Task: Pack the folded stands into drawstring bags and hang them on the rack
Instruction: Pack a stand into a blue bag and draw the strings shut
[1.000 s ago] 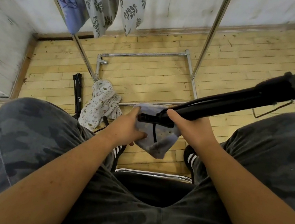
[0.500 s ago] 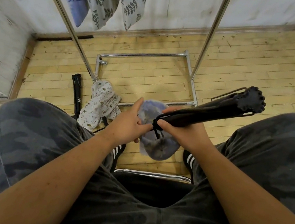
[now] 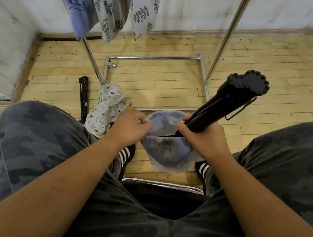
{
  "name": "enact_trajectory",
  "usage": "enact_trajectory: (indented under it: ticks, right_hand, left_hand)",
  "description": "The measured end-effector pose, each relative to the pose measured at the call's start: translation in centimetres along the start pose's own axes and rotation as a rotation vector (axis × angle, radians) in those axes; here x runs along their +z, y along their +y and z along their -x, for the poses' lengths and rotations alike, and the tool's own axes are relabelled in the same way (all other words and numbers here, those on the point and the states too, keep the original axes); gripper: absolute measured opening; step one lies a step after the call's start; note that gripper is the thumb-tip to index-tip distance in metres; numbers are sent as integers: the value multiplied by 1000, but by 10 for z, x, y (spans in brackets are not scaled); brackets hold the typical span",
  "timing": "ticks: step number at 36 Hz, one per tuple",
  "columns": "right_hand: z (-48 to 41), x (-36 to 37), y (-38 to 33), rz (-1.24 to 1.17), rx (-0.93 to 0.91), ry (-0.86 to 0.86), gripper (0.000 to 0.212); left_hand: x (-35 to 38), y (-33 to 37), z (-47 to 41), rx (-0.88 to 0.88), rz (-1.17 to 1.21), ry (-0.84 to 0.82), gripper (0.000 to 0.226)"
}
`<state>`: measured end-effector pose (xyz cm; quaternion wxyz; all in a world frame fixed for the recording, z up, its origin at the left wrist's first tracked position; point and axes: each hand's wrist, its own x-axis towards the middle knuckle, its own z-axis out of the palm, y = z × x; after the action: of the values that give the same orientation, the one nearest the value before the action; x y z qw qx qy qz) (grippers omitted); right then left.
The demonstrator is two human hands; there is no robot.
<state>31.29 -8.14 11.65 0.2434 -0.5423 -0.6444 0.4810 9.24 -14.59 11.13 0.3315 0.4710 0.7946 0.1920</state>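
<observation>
Right hand (image 3: 206, 139): grip closed round the lower part of the folded stand (image 3: 229, 106), thumb pointing toward the bag mouth.
Left hand (image 3: 129, 126): fingers pinched on the left rim of the blue drawstring bag (image 3: 166, 151), holding the mouth apart.
Folded stand: black, tilted up and away to the right, knobbed end uppermost, lower tip just inside the bag mouth.
Blue drawstring bag: hanging between the knees, above the wooden floor (image 3: 286, 64).
Rack (image 3: 226, 36): chrome, straight ahead by the wall, three filled bags (image 3: 113, 2) hanging at upper left.
Floor by the rack base: white patterned bag (image 3: 104, 113), second black stand (image 3: 83, 95) just beside it.
</observation>
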Motion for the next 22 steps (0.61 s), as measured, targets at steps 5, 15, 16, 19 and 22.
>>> enact_trajectory:
  ticks: [5,15,16,19,22]
  right_hand:
    - [0,-1,-1,-58,21,16,26]
    - [-3,-2,0,-49,26,-40,36]
    - [-2,0,-1,-41,18,-55,44]
    - [1,4,-6,-22,-13,-110,40]
    - [6,7,-10,-2,-37,-127,48]
  left_hand:
    - [-2,2,-2,-91,188,-25,11]
    - [-6,16,9,71,323,-164,9]
    - [-5,19,12,94,332,-209,15]
    - [2,18,15,184,220,-256,46]
    - [7,19,17,277,94,-275,58]
